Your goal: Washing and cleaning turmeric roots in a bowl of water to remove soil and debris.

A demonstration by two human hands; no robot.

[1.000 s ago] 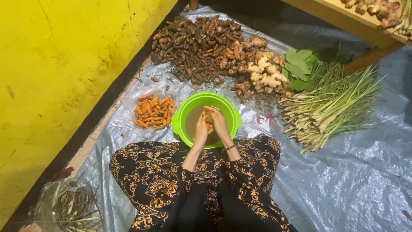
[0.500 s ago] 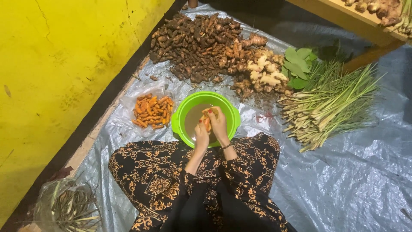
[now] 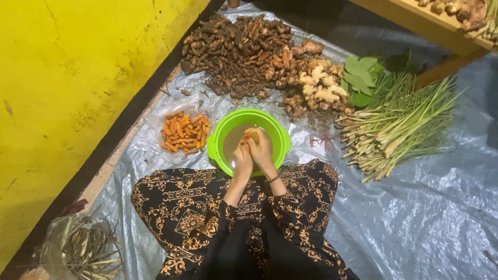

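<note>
Head view: left hand (image 3: 242, 158) and right hand (image 3: 262, 150) together grasp one small yellowish root piece (image 3: 252, 136) above the round green plastic basin (image 3: 280, 140) of murky water, so drips fall inside

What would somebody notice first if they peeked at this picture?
Probably the bright green bowl of murky water in the middle, where the left hand and right hand hold a small yellowish root over it. Beside it lies a little heap of orange peeled roots, and behind it a big pile of brown roots.
</note>
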